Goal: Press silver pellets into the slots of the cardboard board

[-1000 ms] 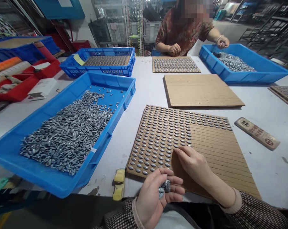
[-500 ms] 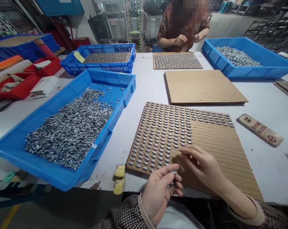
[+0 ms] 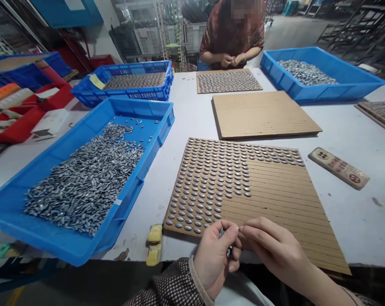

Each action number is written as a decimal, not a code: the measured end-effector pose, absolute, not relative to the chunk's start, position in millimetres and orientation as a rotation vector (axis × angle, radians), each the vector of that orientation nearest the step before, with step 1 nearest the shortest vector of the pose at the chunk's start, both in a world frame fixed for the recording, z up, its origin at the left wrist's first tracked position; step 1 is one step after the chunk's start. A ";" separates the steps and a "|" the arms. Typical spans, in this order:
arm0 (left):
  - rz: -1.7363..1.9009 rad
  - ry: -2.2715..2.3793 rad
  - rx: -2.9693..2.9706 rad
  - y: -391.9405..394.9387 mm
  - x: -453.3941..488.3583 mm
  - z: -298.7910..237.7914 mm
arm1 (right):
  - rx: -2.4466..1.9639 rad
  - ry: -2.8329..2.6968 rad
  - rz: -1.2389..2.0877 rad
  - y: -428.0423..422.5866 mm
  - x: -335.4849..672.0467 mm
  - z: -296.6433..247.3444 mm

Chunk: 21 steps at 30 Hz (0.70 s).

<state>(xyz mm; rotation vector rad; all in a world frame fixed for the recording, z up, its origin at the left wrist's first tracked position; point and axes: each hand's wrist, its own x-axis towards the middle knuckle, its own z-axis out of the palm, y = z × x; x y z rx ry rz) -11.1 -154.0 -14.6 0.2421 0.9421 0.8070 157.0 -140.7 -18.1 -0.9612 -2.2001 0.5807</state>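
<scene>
My left hand (image 3: 215,255) is curled at the table's near edge, closed on a few small grey metal pieces (image 3: 228,250). Fingertips of my right hand (image 3: 272,248) pinch together against the left hand's fingers, at those pieces. Both hands hover over the near edge of a grooved cardboard sheet (image 3: 284,204). Rows of oval metal pieces (image 3: 211,178) fill the sheet's left part and top rows. A blue tray (image 3: 84,170) heaped with loose metal pieces (image 3: 84,178) stands to the left.
A bare cardboard sheet (image 3: 262,114) lies behind mine. A person across the table (image 3: 232,36) works over another filled sheet (image 3: 228,80). Blue trays sit at back left (image 3: 131,83) and back right (image 3: 320,74). A printed wooden strip (image 3: 338,167) lies at right. Red bins (image 3: 20,123) stand far left.
My right hand drew back from the sheet's rows to meet my left hand at the near edge. The left hand closed more over its pieces. The person opposite brought both hands together.
</scene>
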 end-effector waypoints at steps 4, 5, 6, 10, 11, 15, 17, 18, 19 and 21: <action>0.837 0.915 0.221 -145.6 -7.1 -14.3 | -0.941 -2.182 0.581 -130.1 161.2 -20.3; 0.854 0.910 0.206 -144.3 -6.8 -14.1 | -0.952 -2.182 0.553 -125.9 162.9 -22.6; 0.873 0.903 0.183 -143.6 -6.7 -13.8 | -0.978 -2.177 0.504 -121.0 164.8 -26.0; 0.932 0.882 0.057 -147.3 -8.2 -11.0 | -1.146 -2.178 0.275 -100.6 171.2 -46.9; 0.925 0.883 0.037 -149.1 -8.5 -10.2 | -1.174 -2.201 0.235 -96.4 171.8 -52.3; 0.838 0.889 0.039 -156.0 -8.1 -10.1 | -1.209 -2.301 0.111 -88.1 170.0 -66.4; 0.807 0.879 0.057 -158.2 -7.1 -12.2 | -1.207 -2.331 0.074 -88.0 168.9 -68.3; 0.794 0.876 0.065 -159.0 -6.6 -13.3 | -1.206 -2.346 0.063 -88.3 168.5 -68.5; 0.782 0.875 0.072 -159.7 -6.2 -14.4 | -1.205 -2.357 0.051 -88.6 168.3 -68.4; 0.760 0.876 0.080 -160.5 -5.7 -15.6 | -1.217 -2.371 0.024 -88.6 168.2 -68.3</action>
